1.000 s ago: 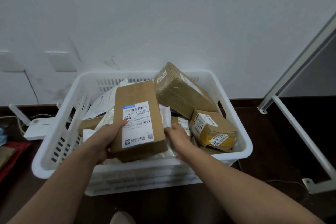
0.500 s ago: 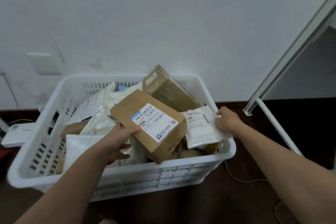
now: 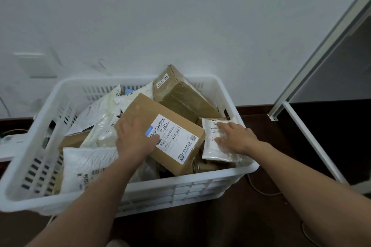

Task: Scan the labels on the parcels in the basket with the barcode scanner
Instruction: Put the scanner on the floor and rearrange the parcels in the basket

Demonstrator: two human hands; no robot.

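A white plastic basket [image 3: 180,178] on a dark table holds several parcels. My left hand [image 3: 133,136] lies palm down on a brown cardboard box [image 3: 176,146], partly covering its white shipping label [image 3: 174,138]. My right hand [image 3: 236,138] presses flat, fingers spread, on a small white pouch parcel [image 3: 212,147] at the basket's right side. A larger taped brown box [image 3: 180,94] leans at the back right. White plastic mailers [image 3: 100,112] fill the left, with one labelled mailer [image 3: 86,166] at the front left. No barcode scanner is in view.
The basket stands against a white wall [image 3: 180,16]. A white metal frame [image 3: 313,132] runs along the right. A thin cable [image 3: 259,190] lies on the dark table right of the basket. A white device [image 3: 8,142] sits at the far left.
My left hand has moved from under the cardboard box's edge onto its top, laying it flatter. My right hand has pushed the white pouch down into the basket and now rests on it.
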